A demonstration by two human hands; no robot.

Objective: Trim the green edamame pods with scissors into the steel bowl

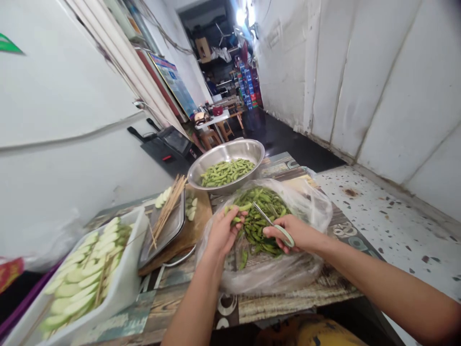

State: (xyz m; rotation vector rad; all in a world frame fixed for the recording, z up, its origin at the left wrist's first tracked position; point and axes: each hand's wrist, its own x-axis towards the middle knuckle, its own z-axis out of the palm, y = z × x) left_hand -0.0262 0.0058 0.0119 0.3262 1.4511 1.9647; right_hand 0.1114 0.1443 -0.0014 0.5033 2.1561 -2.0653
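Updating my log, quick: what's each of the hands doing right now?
Left hand: closed, pinching green pods.
Right hand: closed, holding scissors by the handle.

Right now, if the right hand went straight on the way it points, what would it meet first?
Probably the left hand or the green pods it holds: the right hand points that way, scissors leading. Depth is unclear, so they might brush the pod pile below first.

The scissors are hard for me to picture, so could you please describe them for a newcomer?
On the table lies an open plastic bag of green pods. Over those pods, the right hand holds the scissors; their slim grey metal blades and pale handle set them apart from the pods.
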